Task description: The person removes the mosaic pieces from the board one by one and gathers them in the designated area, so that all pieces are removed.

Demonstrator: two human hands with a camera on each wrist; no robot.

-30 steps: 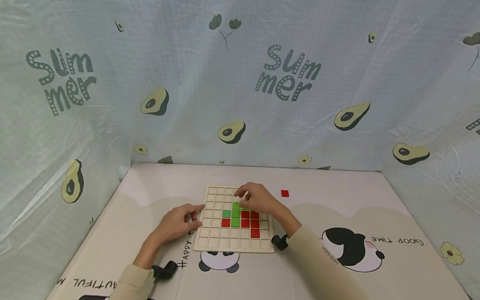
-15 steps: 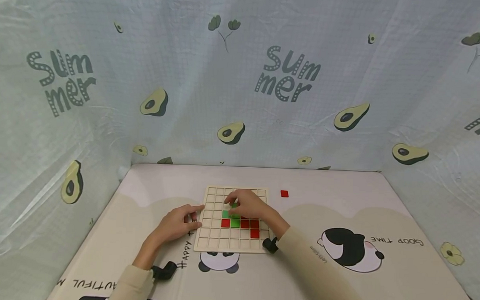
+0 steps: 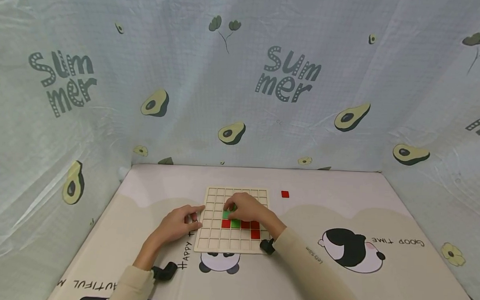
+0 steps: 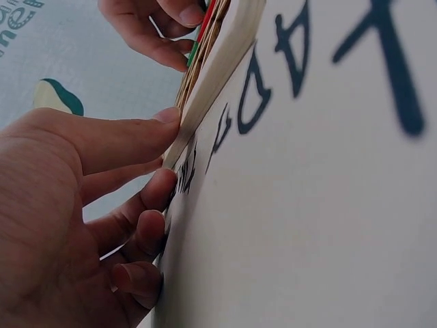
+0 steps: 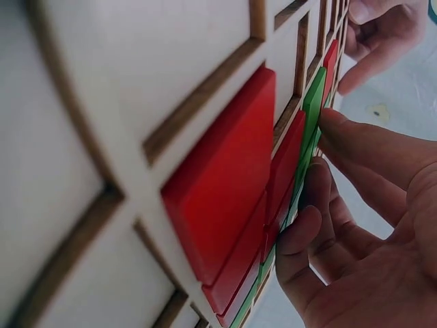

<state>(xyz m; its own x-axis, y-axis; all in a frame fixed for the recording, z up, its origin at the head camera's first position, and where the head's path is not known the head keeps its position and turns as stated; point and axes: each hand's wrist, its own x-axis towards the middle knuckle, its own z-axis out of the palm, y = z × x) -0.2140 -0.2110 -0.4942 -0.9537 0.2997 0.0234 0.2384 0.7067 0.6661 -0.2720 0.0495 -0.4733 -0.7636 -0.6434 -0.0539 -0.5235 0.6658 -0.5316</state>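
A pale wooden grid board [image 3: 214, 243] lies on the table, with red and green square tiles in some of its cells. At its left edge, my left hand [image 3: 176, 222] rests index finger and thumb against the frame; in the left wrist view a fingertip [image 4: 167, 115] presses the board's side. Over the middle, my right hand [image 3: 246, 207] pinches at a teal-green tile [image 3: 226, 215] seated in the grid, thumb and index finger at its edges. Beside that tile are a red tile [image 3: 226, 223] and a brighter green tile [image 3: 235, 224]. My right hand covers part of the coloured group.
One loose red tile [image 3: 285, 194] lies beyond the board's right corner. The tablecloth carries panda prints [image 3: 349, 250] and lettering. Printed sheeting [image 3: 195, 78] encloses the table at the back and sides. Each wrist wears a small black camera.
My right hand has moved left and slightly nearer across the board, from the bright green tiles to the teal-green one. My left hand stays at the board's edge.
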